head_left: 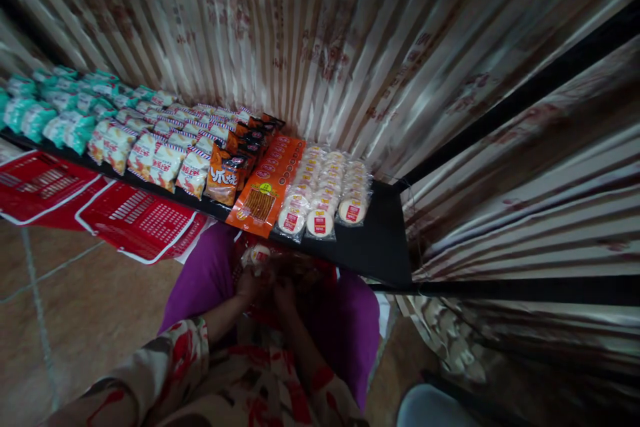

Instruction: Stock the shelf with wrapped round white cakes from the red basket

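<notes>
Between my knees, below the shelf's front edge, my left hand [250, 282] is closed on a clear packet of round white crackers [260, 253] with a red label. Close beside it on the right is my right hand [284, 295], reaching into deep shadow, where its fingers are too dark to make out. Above both hands, similar cracker packets [320, 222] lie in overlapping rows on the black shelf [380, 247]. Next to them on the left is an orange bag of pretzel sticks [257, 203].
Further left along the shelf stand orange-black snack bags [223, 177], white snack bags [159, 159] and teal bags [75, 128]. Red baskets [143, 220] sit on the floor under the shelf. A pleated curtain [320, 33] hangs behind; a dark bar [520, 93] slants at right.
</notes>
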A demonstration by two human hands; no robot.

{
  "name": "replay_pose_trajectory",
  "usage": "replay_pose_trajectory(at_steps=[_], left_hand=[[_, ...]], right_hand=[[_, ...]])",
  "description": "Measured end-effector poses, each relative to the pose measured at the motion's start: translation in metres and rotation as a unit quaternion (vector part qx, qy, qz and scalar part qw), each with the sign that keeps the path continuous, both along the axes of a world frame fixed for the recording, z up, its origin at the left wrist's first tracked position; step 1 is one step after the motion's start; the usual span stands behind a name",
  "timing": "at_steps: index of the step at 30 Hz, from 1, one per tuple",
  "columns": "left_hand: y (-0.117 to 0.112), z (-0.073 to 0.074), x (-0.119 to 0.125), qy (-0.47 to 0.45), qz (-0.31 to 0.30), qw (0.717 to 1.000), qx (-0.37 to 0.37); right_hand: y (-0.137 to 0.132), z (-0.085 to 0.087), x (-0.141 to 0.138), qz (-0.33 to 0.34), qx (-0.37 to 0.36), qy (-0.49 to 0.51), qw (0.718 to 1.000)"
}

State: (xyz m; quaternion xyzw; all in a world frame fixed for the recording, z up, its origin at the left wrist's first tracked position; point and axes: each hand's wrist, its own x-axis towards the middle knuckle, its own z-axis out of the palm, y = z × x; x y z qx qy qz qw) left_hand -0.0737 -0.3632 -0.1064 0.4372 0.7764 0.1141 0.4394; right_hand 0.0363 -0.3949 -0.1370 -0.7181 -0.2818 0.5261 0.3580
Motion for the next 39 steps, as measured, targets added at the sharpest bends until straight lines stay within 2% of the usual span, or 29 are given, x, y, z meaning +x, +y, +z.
replay_pose_trajectory(at_steps=[7,11,15,21,28,39], left_hand=[[-0.005,0.016,0.006,-0.025,-0.013,0.999,0.027],[-0.01,0.026,0.011,-0.023,-0.015,0.997,0.075],[-0.014,0.033,0.015,-0.028,-0.028,0.992,0.118],[-0.02,0.044,0.021,-0.027,-0.04,0.981,0.186],[-0.023,0.061,0.037,-0.09,-0.051,0.964,0.246],[-0.019,0.087,0.048,-0.155,-0.046,0.95,0.269]], right_hand=[[-0.002,0.025,0.008,-0.005,0.034,-0.046,0.998],[-0.006,0.045,0.012,-0.022,0.083,-0.041,0.995],[-0.01,0.061,0.017,-0.046,0.102,-0.043,0.993],[-0.021,0.069,0.027,-0.07,0.127,-0.055,0.988],[-0.027,0.079,0.042,-0.085,0.149,-0.042,0.984],[-0.026,0.111,0.056,-0.086,0.17,-0.097,0.977]])
